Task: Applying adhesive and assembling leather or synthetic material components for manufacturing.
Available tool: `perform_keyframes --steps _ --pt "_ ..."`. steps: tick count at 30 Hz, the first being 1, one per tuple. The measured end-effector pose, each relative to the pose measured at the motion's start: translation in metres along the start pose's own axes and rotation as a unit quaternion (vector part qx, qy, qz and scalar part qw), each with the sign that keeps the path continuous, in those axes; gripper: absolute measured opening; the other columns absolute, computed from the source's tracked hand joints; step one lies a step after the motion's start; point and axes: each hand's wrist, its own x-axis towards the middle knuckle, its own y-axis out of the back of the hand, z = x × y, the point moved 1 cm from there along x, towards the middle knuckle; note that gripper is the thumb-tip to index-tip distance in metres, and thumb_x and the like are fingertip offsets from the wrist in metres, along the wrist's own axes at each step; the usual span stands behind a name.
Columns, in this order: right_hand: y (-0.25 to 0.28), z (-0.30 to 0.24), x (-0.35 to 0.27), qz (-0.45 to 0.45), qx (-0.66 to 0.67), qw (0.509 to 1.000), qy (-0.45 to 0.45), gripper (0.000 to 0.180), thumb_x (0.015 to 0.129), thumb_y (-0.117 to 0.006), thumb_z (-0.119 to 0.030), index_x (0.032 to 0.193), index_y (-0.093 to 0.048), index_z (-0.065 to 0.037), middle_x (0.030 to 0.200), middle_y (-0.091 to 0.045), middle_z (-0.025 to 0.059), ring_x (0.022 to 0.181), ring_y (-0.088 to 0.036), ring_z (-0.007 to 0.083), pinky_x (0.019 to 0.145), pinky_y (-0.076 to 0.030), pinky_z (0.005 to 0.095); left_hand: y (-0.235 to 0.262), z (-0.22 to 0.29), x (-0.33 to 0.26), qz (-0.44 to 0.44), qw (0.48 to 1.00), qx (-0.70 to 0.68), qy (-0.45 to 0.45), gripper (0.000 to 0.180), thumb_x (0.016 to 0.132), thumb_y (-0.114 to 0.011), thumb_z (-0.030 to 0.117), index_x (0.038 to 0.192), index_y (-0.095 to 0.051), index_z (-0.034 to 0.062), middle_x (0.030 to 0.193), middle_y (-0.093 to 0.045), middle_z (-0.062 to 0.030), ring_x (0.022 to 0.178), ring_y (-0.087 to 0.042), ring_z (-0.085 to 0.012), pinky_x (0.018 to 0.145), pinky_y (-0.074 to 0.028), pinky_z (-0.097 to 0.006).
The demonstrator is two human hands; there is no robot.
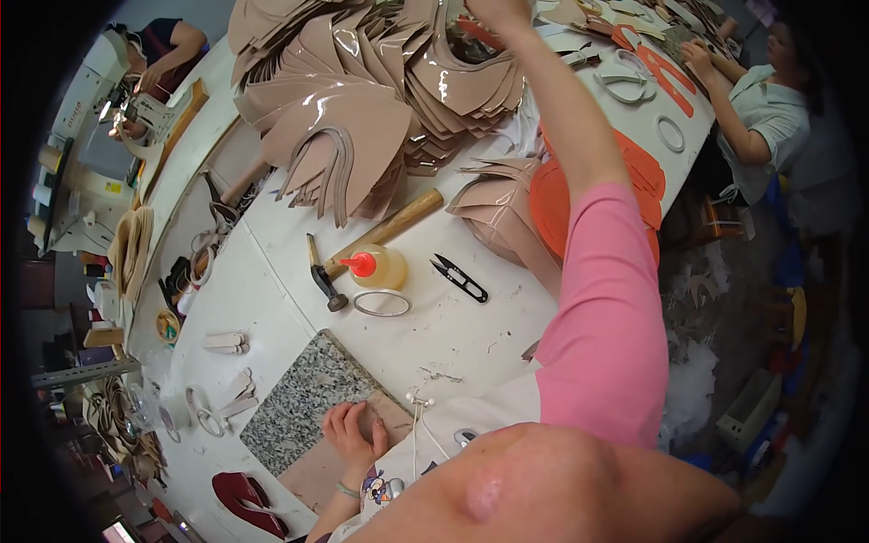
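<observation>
Taking the middle of the view as the dial's centre, we see a pale table (498, 348) running under everything. The largest load on it, a fanned pile of glossy beige pieces (339, 95), stands from 11 to 12 o'clock. We judge each piece light, thin and bendable but springy; the shiny faces probably slide over one another, and the gloss may crease or scuff. We would take a single piece by its rim near the curved cut-out, keeping a flat palm on the layers below so that the fan does not slip.

Between 7 and 8 o'clock lies a speckled stone slab (308, 398), surely heavy and hard. At 2 o'clock, flat orange pieces (548, 204) show partly behind the forearm.

A hammer (389, 227) lies at 10 o'clock, its wooden handle pointing toward the pile.

At 7 o'clock the left hand (355, 436) rests at the slab's edge, its fingers loosely spread and slightly bent, pinching nothing that we can see. Between 12 and 1 o'clock the right hand (501, 11) is at the pile, cut off by the upper edge; we cannot tell how its fingers stand.

Smaller still are a red-tipped bottle (385, 270) at 9 o'clock, black snips (457, 276) near the centre and a pale ring (382, 315) at 8.
</observation>
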Motion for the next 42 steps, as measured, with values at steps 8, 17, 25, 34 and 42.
perform_keyframes --steps 8,17,25,34,42 --pt "-0.073 0.017 0.056 -0.141 0.093 0.984 0.062 0.031 0.083 -0.063 -0.027 0.093 -0.068 0.002 0.089 -0.068 0.0176 0.075 -0.062 0.0242 0.075 -0.051 0.0326 0.01 -0.002 -0.003 -0.068 0.996 0.013 0.047 0.039 0.073 -0.062 0.019 0.109 -0.058 0.0081 0.111 -0.052 -0.0099 0.106 -0.044 -0.0304 0.097 -0.034 -0.042" --pt "-0.013 -0.057 -0.02 0.196 -0.202 0.958 0.059 0.036 0.081 -0.059 -0.03 0.099 -0.07 -0.001 0.1 -0.068 0.0179 0.09 -0.064 0.0346 0.082 -0.051 0.0389 0.012 -0.004 -0.006 -0.108 0.99 0.038 0.077 0.04 0.071 -0.063 0.02 0.109 -0.059 0.0088 0.111 -0.052 -0.0088 0.105 -0.045 -0.0297 0.096 -0.035 -0.041" --pt "-0.047 -0.042 0.046 -0.109 -0.153 0.981 0.05 0.046 0.087 -0.051 -0.04 0.103 -0.068 -0.001 0.106 -0.066 0.0184 0.096 -0.062 0.0328 0.093 -0.046 0.0422 0.0 -0.009 -0.014 -0.045 0.995 -0.012 0.089 0.04 0.07 -0.064 0.02 0.108 -0.06 0.0088 0.11 -0.052 -0.0086 0.104 -0.045 -0.0295 0.095 -0.035 -0.041" --pt "-0.055 -0.013 0.063 -0.246 0.116 0.962 -0.006 0.048 0.09 -0.043 -0.04 0.11 -0.067 -0.002 0.109 -0.065 0.0182 0.096 -0.062 0.0321 0.091 -0.047 0.0441 -0.004 -0.006 -0.01 0.004 0.997 -0.033 0.066 0.039 0.071 -0.064 0.021 0.108 -0.06 0.0083 0.109 -0.052 -0.0089 0.104 -0.045 -0.0303 0.094 -0.036 -0.041" --pt "-0.055 -0.037 0.047 -0.154 -0.119 0.978 -0.074 0.051 0.09 -0.039 -0.039 0.124 -0.058 -0.006 0.12 -0.06 0.0156 0.104 -0.059 0.0323 0.099 -0.043 0.0416 0.0 -0.004 -0.011 0.012 0.999 0.005 0.045 0.039 0.072 -0.065 0.021 0.108 -0.06 0.0084 0.109 -0.052 -0.009 0.105 -0.045 -0.0306 0.094 -0.036 -0.042"
